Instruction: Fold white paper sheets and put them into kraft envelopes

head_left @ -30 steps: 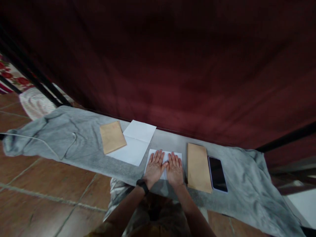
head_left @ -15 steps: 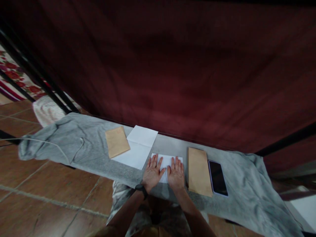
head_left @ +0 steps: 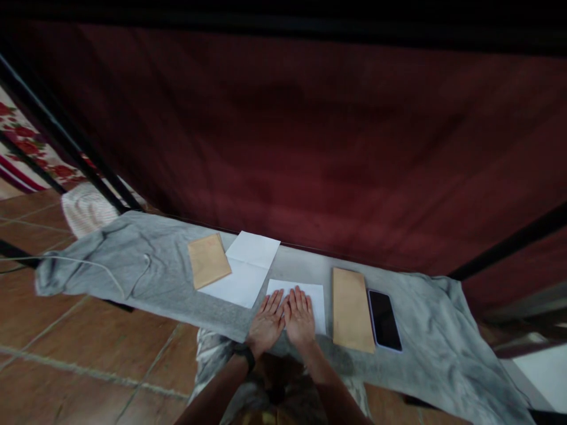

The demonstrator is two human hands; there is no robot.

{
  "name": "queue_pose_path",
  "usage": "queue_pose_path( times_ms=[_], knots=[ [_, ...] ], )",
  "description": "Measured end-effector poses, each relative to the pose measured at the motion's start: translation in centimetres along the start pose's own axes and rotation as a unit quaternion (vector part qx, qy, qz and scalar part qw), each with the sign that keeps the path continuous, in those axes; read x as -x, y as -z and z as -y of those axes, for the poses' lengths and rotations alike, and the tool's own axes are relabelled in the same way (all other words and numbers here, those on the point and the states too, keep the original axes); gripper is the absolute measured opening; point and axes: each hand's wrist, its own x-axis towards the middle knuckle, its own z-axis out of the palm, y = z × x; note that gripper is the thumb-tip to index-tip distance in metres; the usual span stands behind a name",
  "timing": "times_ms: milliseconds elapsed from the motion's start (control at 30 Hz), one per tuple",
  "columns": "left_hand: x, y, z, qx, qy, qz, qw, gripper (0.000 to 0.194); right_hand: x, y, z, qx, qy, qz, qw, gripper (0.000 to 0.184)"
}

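A folded sheet of white paper [head_left: 318, 307] lies flat in front of me, partly covered by both hands. My left hand [head_left: 266, 321] presses on its left part with the fingers stretched out. Close beside it, thumbs nearly meeting, my right hand [head_left: 299, 316] rests flat on the paper's middle. To the left is an unfolded white sheet [head_left: 254, 251] with a crease across it. A small brown envelope or paper packet [head_left: 208, 261] overlaps that sheet's left edge. Right of my hands lies a longer stack of brown envelopes or paper [head_left: 352, 310].
A phone [head_left: 385, 320] lies right of the brown stack. Everything rests on a narrow surface draped with a grey cloth [head_left: 436, 330]. A white cable [head_left: 104, 270] crosses its left end. Behind hangs a dark red curtain [head_left: 310, 147], with black metal bars [head_left: 57, 127] at the sides.
My right hand has slid left across the folded paper, close to my left hand, uncovering the paper's right part. The view has shifted slightly.
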Motion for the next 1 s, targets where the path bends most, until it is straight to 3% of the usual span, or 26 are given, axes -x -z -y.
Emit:
queue_pose_path(
  times_ms=[200, 433, 567, 700, 767, 1000],
  knots=[
    [1.1, 0.1, 0.1, 0.03, 0.023, -0.022, 0.999, 0.055, 1.7, 0.3, -2.2, 0.032, -0.004, -0.063, 0.998, 0.054],
    [2.9, 0.0, 0.4, 0.058, 0.071, -0.049, 0.995, 0.057, 3.1, 0.8, -3.5, 0.053, -0.015, -0.073, 0.996, 0.057],
    [1.7, -0.4, -2.0, 0.041, 0.098, -0.061, 0.992, 0.056, 3.6, 0.9, -3.7, 0.066, -0.006, -0.07, 0.995, 0.059],
    [-0.3, -1.3, -5.1, 0.044, 0.051, -0.057, 0.996, 0.057, 4.1, 1.0, -3.8, 0.082, 0.002, -0.063, 0.995, 0.059],
    [-0.4, -1.7, -5.6, 0.032, 0.045, -0.057, 0.997, 0.057, 4.3, 1.1, -3.9, 0.092, 0.004, -0.06, 0.994, 0.06],
    [3.0, -1.4, -2.7, -0.01, 0.031, -0.074, 0.997, 0.064, 4.9, 1.1, -4.0, 0.081, 0.009, -0.106, 0.991, 0.058]
  ],
)
